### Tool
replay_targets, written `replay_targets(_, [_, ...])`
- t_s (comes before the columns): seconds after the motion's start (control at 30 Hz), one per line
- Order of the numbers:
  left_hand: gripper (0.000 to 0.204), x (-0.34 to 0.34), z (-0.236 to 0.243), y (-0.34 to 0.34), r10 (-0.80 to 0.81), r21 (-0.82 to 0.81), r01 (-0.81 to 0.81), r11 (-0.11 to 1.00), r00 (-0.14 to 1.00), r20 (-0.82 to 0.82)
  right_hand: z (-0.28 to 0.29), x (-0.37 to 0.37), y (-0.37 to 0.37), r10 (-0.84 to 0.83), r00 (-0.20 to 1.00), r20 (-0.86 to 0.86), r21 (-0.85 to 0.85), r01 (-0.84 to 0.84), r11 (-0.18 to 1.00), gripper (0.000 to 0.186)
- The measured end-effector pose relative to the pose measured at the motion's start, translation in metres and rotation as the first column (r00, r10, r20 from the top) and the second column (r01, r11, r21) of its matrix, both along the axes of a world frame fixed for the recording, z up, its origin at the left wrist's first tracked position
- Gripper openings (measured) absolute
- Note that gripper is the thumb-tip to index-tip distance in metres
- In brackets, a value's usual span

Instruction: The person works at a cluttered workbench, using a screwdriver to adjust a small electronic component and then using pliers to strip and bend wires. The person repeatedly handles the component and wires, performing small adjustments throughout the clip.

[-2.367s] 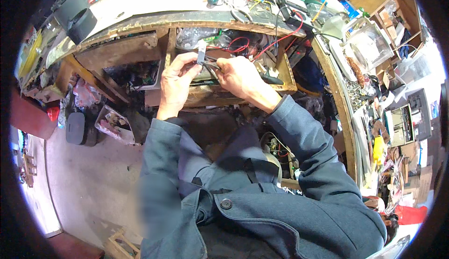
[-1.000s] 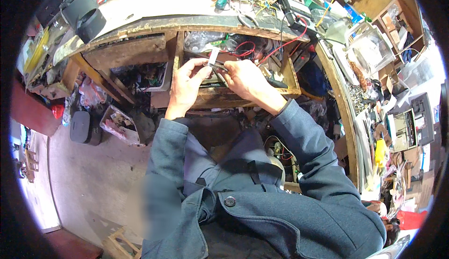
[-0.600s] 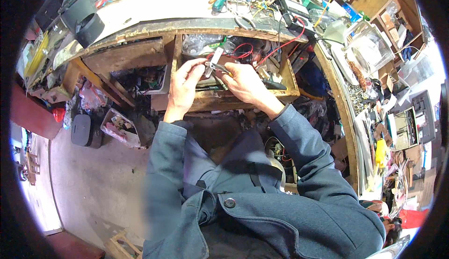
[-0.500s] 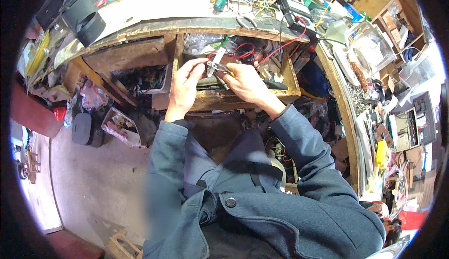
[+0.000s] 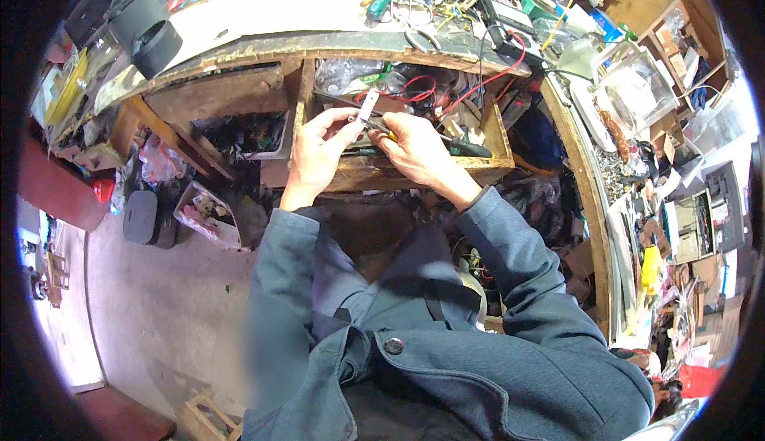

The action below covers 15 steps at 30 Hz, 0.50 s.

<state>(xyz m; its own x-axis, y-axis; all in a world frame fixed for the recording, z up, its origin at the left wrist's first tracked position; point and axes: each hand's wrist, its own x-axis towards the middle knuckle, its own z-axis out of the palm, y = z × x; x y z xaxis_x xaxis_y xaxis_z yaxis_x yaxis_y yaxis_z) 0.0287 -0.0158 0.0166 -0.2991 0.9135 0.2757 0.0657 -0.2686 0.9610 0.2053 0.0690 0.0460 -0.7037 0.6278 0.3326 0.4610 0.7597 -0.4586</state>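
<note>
My left hand is closed, with thumb and fingers pinching a small white flat strip that stands up from the fingertips over the open drawer. In my closed right hand is a small hand tool with a grey metal end and a touch of yellow at the grip. Its exact kind is mostly hidden by my fingers. The metal end meets the lower part of the strip, close to the left fingertips. Beneath both hands lies the wooden drawer, filled with plastic bags, red wires and loose parts.
Above the drawer runs the worn bench edge. Pliers, a green-handled tool and tangled small parts lie on the bench. A red cable hangs into the drawer. Clutter covers the right-hand bench, including a clear plastic box.
The white strip has tilted and turned between my hands, and my left fingers have closed in around its lower end. Both hands stay over the drawer.
</note>
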Motion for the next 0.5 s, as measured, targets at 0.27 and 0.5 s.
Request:
replay_targets(0.27, [0.026, 0.0, 0.001, -0.001, -0.002, -0.022, 0.002, 1.0, 1.0, -0.002, -0.006, 0.0, 0.0, 0.011, 1.0, 0.012, 0.055, -0.011, 0.998, 0.024])
replay_targets(0.5, [0.026, -0.004, 0.0, -0.005, 0.008, -0.018, -0.008, 1.0, 1.0, -0.026, -0.005, 0.003, -0.001, 0.061, 0.998, 0.031, 0.004, -0.062, 0.998, 0.024])
